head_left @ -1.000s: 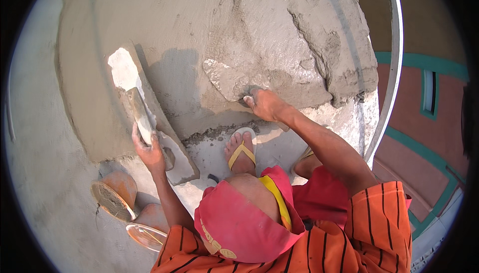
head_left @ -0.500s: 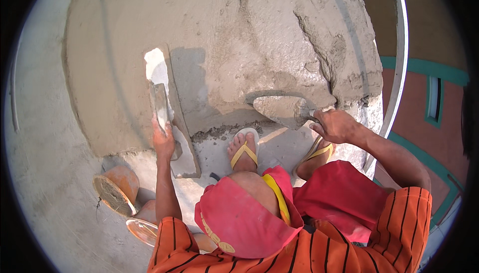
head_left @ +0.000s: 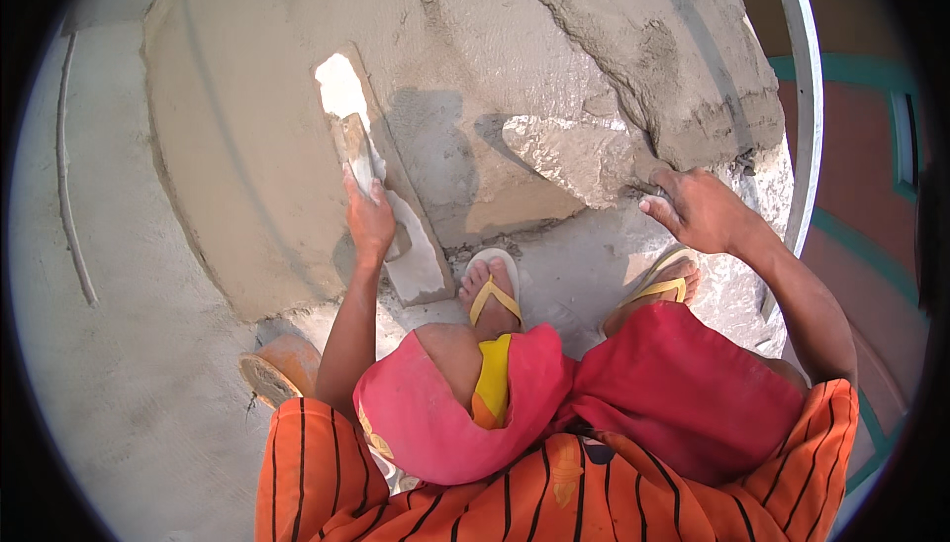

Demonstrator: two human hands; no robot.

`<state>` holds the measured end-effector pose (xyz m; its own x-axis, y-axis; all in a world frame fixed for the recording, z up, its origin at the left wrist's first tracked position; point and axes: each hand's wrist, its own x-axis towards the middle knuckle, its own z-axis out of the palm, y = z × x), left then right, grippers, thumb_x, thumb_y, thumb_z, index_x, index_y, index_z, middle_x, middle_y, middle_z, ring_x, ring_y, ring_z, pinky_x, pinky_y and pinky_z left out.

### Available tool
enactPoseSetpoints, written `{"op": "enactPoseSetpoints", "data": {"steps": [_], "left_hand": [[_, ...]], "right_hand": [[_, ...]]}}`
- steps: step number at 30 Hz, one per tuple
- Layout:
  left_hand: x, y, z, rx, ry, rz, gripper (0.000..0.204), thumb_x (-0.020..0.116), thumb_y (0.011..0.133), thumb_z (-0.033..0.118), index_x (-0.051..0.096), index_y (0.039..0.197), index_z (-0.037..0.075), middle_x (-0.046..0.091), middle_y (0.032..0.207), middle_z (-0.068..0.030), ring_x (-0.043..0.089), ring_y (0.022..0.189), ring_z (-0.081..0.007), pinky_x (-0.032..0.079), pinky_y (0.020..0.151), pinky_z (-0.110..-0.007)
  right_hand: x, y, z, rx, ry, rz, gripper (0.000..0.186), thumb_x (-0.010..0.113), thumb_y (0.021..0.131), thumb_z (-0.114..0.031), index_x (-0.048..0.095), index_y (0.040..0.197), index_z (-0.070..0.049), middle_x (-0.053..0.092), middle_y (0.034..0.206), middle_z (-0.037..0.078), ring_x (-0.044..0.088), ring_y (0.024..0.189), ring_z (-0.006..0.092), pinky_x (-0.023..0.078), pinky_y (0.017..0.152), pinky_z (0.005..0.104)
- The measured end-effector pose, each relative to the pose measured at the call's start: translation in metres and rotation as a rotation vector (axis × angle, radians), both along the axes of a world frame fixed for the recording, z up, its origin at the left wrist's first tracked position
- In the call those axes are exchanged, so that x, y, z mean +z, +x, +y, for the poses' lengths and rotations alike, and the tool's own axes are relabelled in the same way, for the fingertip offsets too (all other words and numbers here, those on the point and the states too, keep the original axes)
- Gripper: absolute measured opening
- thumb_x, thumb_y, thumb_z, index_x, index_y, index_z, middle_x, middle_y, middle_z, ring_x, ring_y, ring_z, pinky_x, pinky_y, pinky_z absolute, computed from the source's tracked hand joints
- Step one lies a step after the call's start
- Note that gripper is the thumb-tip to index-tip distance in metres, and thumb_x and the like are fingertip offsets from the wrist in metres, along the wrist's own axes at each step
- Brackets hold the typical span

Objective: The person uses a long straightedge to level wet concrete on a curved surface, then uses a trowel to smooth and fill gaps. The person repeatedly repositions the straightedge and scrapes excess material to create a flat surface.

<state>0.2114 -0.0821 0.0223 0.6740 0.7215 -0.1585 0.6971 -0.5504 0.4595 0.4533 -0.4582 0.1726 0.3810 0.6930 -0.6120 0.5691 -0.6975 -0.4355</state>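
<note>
My left hand point(head_left: 369, 223) is closed round the handle of a long rectangular plastering float point(head_left: 421, 257). The float lies along the wet grey mortar point(head_left: 247, 136), and a bright patch of glare shows on its far end. To the right, my right hand point(head_left: 701, 209) grips the handle of a pointed trowel point(head_left: 574, 154), its thumb stretched along the near side. Wet mortar coats the trowel's blade, which points left above the mortar's near edge and casts a dark shadow; whether it touches the surface I cannot tell. A rough ridge of mortar point(head_left: 618, 72) runs beyond the trowel.
My feet, in yellow-strapped sandals point(head_left: 493, 296), stand just short of the mortar's near edge. A mortar-stained orange bucket point(head_left: 289, 360) lies at lower left by my left forearm. A pale curved pole point(head_left: 807, 97) borders the right side, with a lower reddish surface beyond. A thin rod point(head_left: 67, 176) lies far left.
Both hands have moved farther away from me with their tools still held. The trowel has shifted up off its earlier place near the edge. My view has swung, and my left knee has moved left.
</note>
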Motion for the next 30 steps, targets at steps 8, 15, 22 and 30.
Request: {"op": "enactPoseSetpoints", "data": {"steps": [8, 15, 22, 30], "left_hand": [[0.014, 0.009, -0.005, 0.121, -0.166, 0.093, 0.057, 0.046, 0.100, 0.018, 0.024, 0.150, 0.001, 0.041, 0.144, -0.0273, 0.042, 0.134, -0.0385, 0.033, 0.111, -0.041], [-0.008, -0.004, 0.028, 0.113, -0.220, 0.053, 0.063, 0.049, 0.097, 0.015, 0.021, 0.152, 0.002, 0.036, 0.150, -0.0234, 0.039, 0.137, -0.0335, 0.030, 0.113, -0.038], [-0.004, -0.011, 0.014, 0.031, -0.369, -0.015, 0.066, 0.051, 0.095, 0.014, 0.021, 0.151, -0.003, 0.036, 0.148, -0.0229, 0.039, 0.134, -0.0304, 0.031, 0.111, -0.037], [0.020, 0.062, -0.026, 0.308, -0.531, 0.040, 0.064, 0.050, 0.097, 0.013, 0.020, 0.153, 0.003, 0.044, 0.141, -0.0253, 0.046, 0.129, -0.0330, 0.036, 0.108, -0.041]], "right_hand": [[0.035, 0.058, 0.007, -0.305, 0.302, 0.039, 0.041, 0.054, 0.096, -0.035, 0.055, 0.101, 0.005, 0.059, 0.082, 0.031, 0.058, 0.083, 0.0481, 0.046, 0.075, 0.0507], [0.052, 0.088, -0.062, -0.327, 0.384, -0.157, 0.039, 0.054, 0.096, -0.034, 0.053, 0.099, 0.005, 0.056, 0.083, 0.029, 0.056, 0.079, 0.0473, 0.044, 0.072, 0.0484], [0.019, 0.075, -0.088, -0.415, 0.239, 0.062, 0.036, 0.052, 0.097, -0.034, 0.053, 0.097, 0.002, 0.052, 0.073, 0.024, 0.054, 0.068, 0.0434, 0.044, 0.065, 0.0453], [0.009, 0.044, -0.107, -0.507, 0.100, 0.246, 0.029, 0.057, 0.094, -0.025, 0.055, 0.098, 0.004, 0.055, 0.068, 0.025, 0.057, 0.065, 0.0424, 0.043, 0.060, 0.0450]]}}
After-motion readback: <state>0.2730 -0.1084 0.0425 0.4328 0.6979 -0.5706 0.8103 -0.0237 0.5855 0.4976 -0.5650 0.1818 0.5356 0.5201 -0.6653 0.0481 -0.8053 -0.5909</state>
